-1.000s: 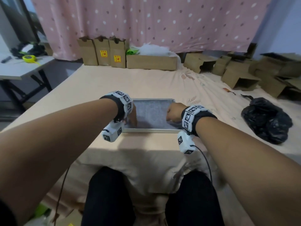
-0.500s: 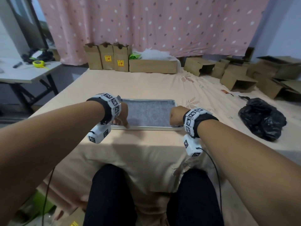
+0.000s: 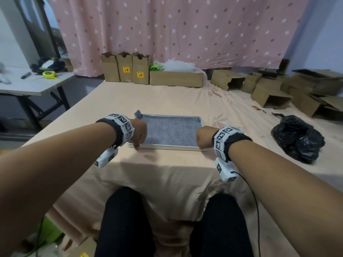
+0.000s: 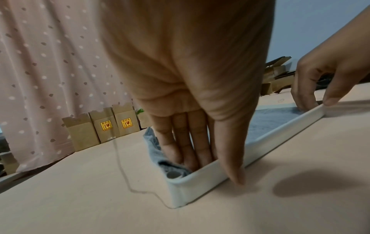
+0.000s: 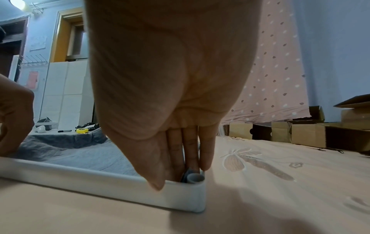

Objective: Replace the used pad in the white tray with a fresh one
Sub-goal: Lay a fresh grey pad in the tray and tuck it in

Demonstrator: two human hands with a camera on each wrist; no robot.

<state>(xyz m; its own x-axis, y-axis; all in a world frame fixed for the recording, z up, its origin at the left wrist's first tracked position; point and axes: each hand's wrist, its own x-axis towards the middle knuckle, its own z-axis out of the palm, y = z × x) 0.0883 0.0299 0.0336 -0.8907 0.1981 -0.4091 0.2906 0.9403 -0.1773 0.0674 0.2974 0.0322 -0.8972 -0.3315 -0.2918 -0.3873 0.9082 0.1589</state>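
On the bed [image 3: 167, 101], near its front edge, sits a white tray [image 3: 167, 147] with a grey pad [image 3: 170, 130] lying inside it. The left hand [image 3: 139, 132] is at the tray's near left corner. Its fingers [image 4: 186, 142] are straight and reach down inside the tray, pressing on the pad, which is bunched up and curled at that corner. Its thumb [image 4: 230, 155] points down outside the front wall, so the wall sits between thumb and fingers. The right hand [image 3: 204, 136] is at the near right corner. Its fingers [image 5: 190, 152] also go down inside the tray, and its thumb [image 5: 152, 171] rests on the front rim. A small rolled bit of the pad pokes up in that corner, right by the fingertips, but I cannot tell if the hand really grips it. At the far left corner, the pad's tip sticks up over the rim. A black bag [image 3: 297, 138] lies on the bed to the right, well apart from the tray. Brown boxes [image 3: 126, 68] stand in a row at the far end of the bed, under a pink curtain [image 3: 176, 30] with dots. More boxes are piled on the right. A table [image 3: 33, 86] with a yellow tape measure [image 3: 49, 74] stands on the left.
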